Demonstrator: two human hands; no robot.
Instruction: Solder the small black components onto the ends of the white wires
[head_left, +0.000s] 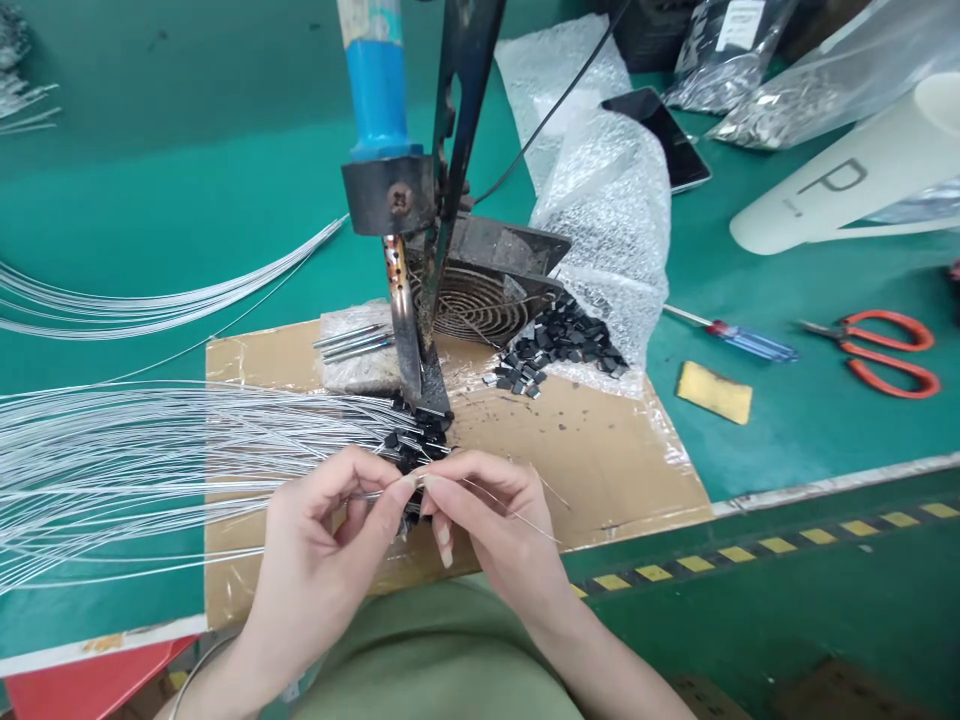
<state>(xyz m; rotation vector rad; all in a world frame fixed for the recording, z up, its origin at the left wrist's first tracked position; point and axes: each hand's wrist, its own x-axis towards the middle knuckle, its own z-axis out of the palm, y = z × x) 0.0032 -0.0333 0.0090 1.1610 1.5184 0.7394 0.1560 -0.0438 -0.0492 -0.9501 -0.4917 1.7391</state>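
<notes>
My left hand point(330, 545) pinches a thin white wire close to its end, below the soldering iron. Its fingertips meet those of my right hand point(495, 520), which is closed on a thin wire whose length trails off to the right. What lies between the fingertips is too small to tell. Just behind the hands, a long bundle of white wires point(300, 430) ends in black connectors point(420, 440) on the cardboard point(600, 455). Above them the blue-handled soldering iron point(405, 320) points down in its black stand point(469, 60).
A fan point(476, 300) stands behind the iron, beside a pile of small black parts point(562, 340) on bubble wrap point(622, 220). To the right lie a yellow sponge point(714, 392), a screwdriver point(750, 340), red-handled scissors point(892, 350), a phone point(660, 135) and a white cup point(840, 190).
</notes>
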